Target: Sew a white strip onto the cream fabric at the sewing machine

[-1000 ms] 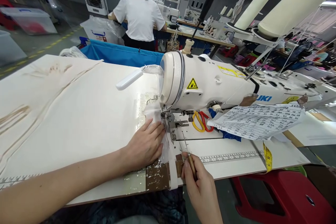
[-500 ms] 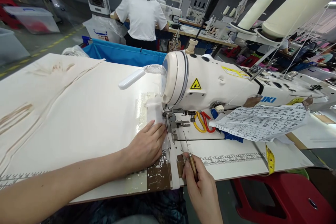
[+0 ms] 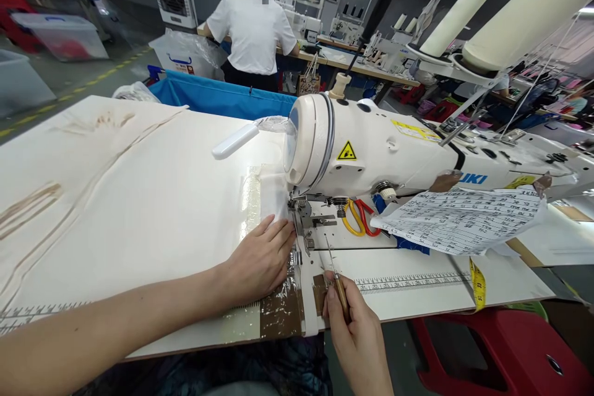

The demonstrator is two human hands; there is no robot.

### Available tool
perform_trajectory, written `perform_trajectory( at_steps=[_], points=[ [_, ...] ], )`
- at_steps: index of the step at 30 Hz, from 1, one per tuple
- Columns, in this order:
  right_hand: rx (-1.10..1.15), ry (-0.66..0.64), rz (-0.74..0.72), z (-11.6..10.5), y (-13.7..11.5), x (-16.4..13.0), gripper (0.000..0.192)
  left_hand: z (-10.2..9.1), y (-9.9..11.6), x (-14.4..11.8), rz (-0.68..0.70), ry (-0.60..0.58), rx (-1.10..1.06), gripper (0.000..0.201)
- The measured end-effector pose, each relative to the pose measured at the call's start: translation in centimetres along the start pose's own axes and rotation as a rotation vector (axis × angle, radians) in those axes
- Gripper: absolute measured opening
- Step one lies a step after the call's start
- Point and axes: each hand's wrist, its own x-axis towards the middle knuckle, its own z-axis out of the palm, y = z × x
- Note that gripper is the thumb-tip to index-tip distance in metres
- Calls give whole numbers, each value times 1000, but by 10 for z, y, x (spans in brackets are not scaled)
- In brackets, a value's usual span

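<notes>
My left hand [image 3: 260,257] lies flat on a narrow white fabric strip [image 3: 275,195] that runs under the presser foot [image 3: 302,223] of a white sewing machine [image 3: 385,148]. The fingertips sit just left of the needle. My right hand [image 3: 355,334] grips a wooden-handled awl [image 3: 338,278] at the table's front edge, its metal tip pointing up toward the presser foot. The strip continues over the table edge between my hands.
Yellow and red scissors [image 3: 355,215] lie behind the needle. A printed paper sheet [image 3: 459,219] hangs from the machine arm, a yellow tape measure [image 3: 477,284] beside it. A red stool [image 3: 501,352] stands at right. A blue bin [image 3: 218,96] and a person in white [image 3: 253,28] are behind.
The white strip has fed further back behind the presser foot. My left hand stays flat on it, shifted slightly. My right hand holds the awl in nearly the same place.
</notes>
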Motion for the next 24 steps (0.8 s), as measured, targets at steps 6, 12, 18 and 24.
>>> perform_trajectory(
  at_steps=[6, 12, 18, 24],
  points=[
    [10, 39, -4, 3, 2, -2, 38, 0, -1, 1, -10, 0, 14, 48],
    [60, 196, 82, 12, -11, -7, 45, 1, -6, 4, -24, 12, 18, 46],
    [-20, 168, -248, 22, -19, 8, 24, 3, -14, 11, -44, 25, -40, 45],
    [-280, 138, -553, 40, -32, 33, 24, 1, -19, 14, -89, 2, -107, 38]
  ],
)
